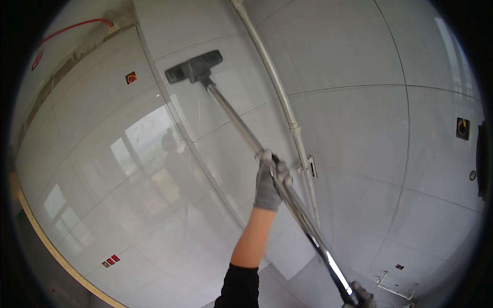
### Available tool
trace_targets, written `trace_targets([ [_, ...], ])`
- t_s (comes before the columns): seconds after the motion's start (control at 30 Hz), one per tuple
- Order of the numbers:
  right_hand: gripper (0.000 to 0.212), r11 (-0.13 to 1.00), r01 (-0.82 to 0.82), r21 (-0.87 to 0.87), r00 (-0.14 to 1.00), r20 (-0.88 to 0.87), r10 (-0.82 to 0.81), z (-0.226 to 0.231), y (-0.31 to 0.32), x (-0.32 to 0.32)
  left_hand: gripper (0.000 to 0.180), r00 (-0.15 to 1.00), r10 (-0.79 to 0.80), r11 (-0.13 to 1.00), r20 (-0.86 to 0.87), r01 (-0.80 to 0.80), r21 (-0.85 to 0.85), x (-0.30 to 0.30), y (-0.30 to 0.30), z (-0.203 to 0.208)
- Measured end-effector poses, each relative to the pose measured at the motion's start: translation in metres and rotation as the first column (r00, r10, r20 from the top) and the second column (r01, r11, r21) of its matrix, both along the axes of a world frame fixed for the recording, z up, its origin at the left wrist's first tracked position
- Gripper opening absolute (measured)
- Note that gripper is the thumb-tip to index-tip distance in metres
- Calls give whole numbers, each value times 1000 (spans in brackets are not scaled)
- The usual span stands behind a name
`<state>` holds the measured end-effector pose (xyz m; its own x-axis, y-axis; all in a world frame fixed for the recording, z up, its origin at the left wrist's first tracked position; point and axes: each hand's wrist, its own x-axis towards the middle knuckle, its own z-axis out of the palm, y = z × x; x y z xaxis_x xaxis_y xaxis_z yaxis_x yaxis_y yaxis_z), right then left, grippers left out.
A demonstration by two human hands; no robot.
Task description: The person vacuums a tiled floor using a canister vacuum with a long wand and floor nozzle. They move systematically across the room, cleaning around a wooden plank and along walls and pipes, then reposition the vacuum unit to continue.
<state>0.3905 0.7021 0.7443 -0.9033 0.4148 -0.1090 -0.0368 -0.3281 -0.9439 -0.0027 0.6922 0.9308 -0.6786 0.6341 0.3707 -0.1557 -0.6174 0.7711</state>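
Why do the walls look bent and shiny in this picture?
Head view: the fisheye lens bows the tile seams, most toward the rim; head view, left: glossy wall tiles show bright window reflections; head view, lower right: glare whitens part of the metal tube.

Blk vac head, slvr tube, gry-gloved hands, lt-gry tiles

- No readable text, labels, brands, numbers or signs.
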Motion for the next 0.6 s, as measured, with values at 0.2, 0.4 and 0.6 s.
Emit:
trace_targets([
  [0.2, 78, 784, 110, 611, 939, -322, 120, 128, 75, -54, 47, 974, 55, 998, -218, -48, 39, -42, 43, 224],
  [0.4, 71, 779, 212, 590, 895, -437, 87, 290, 100, -130, 21, 956, 70, 963, -284, 9, 268, -47, 76, 333],
  [0.6, 82, 807, 195, 558, 873, -473, 116, 319, 111, -180, 17, 903, 110, 937, -416, 46, 347, -40, 79, 342],
])
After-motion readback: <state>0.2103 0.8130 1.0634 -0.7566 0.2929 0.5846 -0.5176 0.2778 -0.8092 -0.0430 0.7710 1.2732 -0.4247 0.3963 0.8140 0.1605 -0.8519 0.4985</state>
